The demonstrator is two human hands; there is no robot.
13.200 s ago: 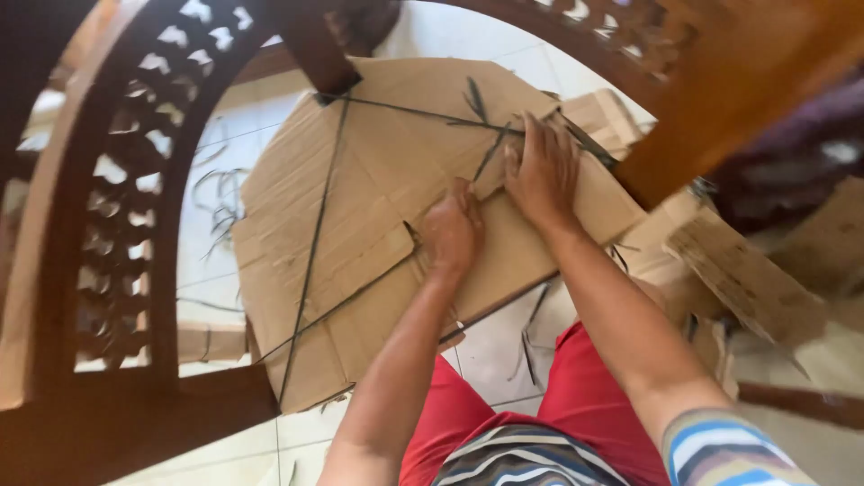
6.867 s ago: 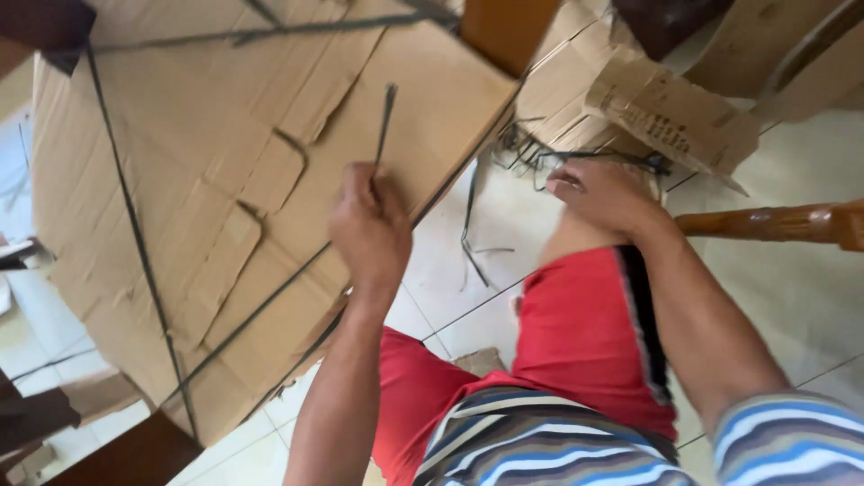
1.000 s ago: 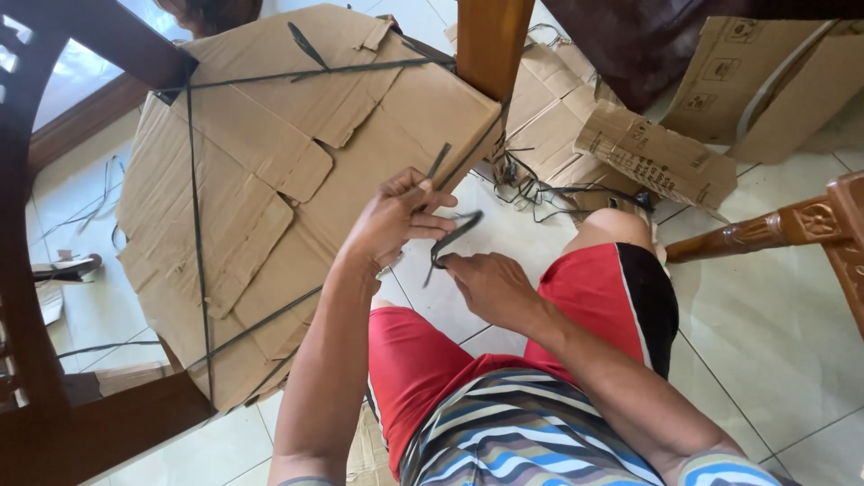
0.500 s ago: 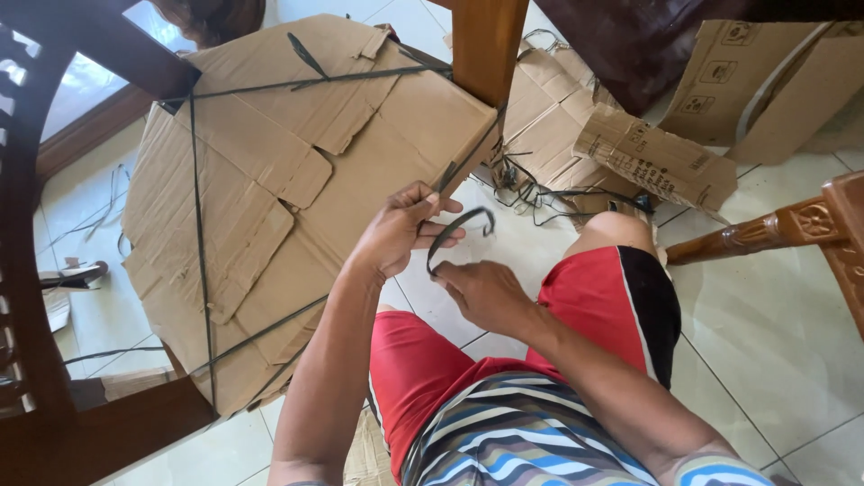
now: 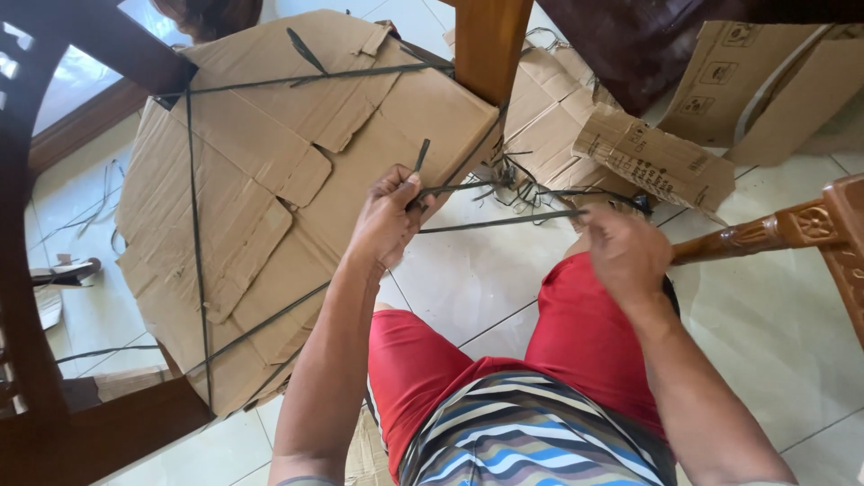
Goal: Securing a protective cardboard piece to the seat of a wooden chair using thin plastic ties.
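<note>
A round tabletop wrapped in brown cardboard [image 5: 270, 198] lies tilted in front of me, bound by dark plastic straps [image 5: 193, 225]. My left hand [image 5: 387, 216] pinches one dark strap [image 5: 495, 220] at the cardboard's near edge, a short end sticking up above my fingers. My right hand [image 5: 621, 252] grips the same strap farther right, so it runs taut between both hands over the tiled floor. My red shorts [image 5: 504, 360] show below.
A wooden leg [image 5: 490, 45] stands by the cardboard's top right. Loose cardboard pieces [image 5: 648, 157] and a tangle of straps [image 5: 522, 175] lie on the floor behind. A carved wooden chair arm [image 5: 783, 229] juts in from the right; dark wooden frame [image 5: 54, 396] at left.
My right hand has pulled away to the right, drawing the strap from a curled loop into a straight, taut line. My left hand stays at the cardboard's edge.
</note>
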